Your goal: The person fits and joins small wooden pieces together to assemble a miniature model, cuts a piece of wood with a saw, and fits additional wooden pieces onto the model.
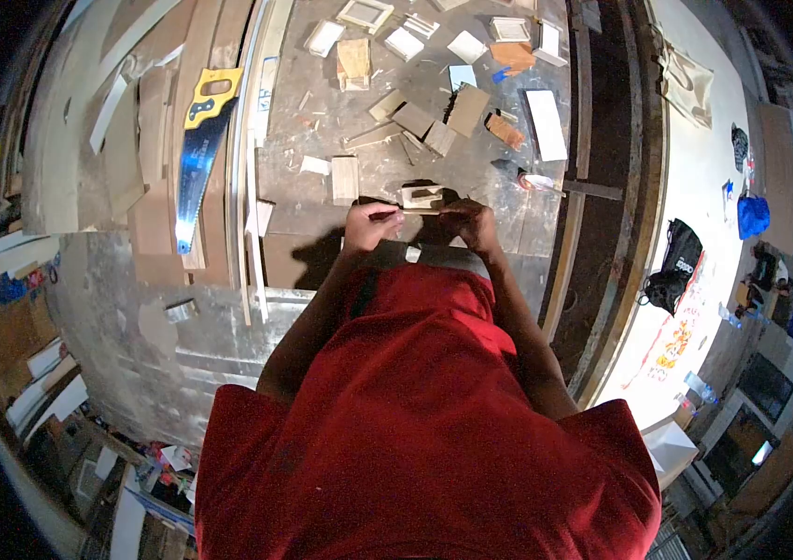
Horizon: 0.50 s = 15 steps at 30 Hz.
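Observation:
My left hand (373, 227) and my right hand (471, 224) are close together over the near edge of the work surface, in front of my red shirt. Between them runs a thin wooden strip (421, 212), its two ends pinched in my fingers. Just beyond the strip lies a small pale wooden piece (421, 196) with a dark opening; I cannot tell whether it touches the strip. A flat wooden block (345, 180) lies beyond my left hand. To the right of my right hand is a small white and red object (534, 181), its kind unclear.
A yellow-handled handsaw (202, 154) rests on boards at the left. Wood scraps (424, 126) and small wooden frames (364, 15) are scattered ahead. A white rectangular piece (546, 125) lies to the right. Further right, a black bag (676, 266) is on a pale surface.

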{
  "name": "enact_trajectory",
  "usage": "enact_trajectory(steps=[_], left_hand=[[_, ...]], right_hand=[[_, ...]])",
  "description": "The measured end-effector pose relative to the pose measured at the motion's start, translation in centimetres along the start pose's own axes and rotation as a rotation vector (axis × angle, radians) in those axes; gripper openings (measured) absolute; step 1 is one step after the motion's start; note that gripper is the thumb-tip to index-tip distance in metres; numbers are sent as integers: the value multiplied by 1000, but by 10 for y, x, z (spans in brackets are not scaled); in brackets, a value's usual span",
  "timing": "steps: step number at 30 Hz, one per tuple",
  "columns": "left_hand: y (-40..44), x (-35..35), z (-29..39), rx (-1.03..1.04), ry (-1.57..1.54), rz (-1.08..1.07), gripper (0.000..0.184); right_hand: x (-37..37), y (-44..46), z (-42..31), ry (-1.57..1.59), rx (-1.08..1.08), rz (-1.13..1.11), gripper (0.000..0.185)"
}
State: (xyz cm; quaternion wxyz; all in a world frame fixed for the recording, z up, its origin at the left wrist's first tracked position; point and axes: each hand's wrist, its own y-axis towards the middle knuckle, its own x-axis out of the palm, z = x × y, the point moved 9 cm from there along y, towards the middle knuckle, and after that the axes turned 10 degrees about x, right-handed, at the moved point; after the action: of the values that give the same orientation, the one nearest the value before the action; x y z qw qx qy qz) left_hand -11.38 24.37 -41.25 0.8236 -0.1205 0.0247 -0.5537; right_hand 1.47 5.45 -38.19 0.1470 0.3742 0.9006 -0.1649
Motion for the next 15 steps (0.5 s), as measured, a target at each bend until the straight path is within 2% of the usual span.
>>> enact_trajectory(steps=[1, 6, 8, 14, 15], left_hand=[[0, 1, -11, -78, -161, 38, 17], [2, 5, -16, -78, -168, 31, 15], [2, 6, -18, -92, -196, 33, 15], [2, 10, -13, -114, -168, 37, 13], [4, 10, -8, -68, -125, 48, 12]], right_hand=[[1, 1, 1, -11, 4, -22, 18], [-4, 2, 1, -9, -23, -12, 18], [-7, 4, 2, 19, 175, -31, 17], [-8, 4, 12, -21, 141, 27, 19], [-9, 4, 8, -20, 142, 25, 19]])
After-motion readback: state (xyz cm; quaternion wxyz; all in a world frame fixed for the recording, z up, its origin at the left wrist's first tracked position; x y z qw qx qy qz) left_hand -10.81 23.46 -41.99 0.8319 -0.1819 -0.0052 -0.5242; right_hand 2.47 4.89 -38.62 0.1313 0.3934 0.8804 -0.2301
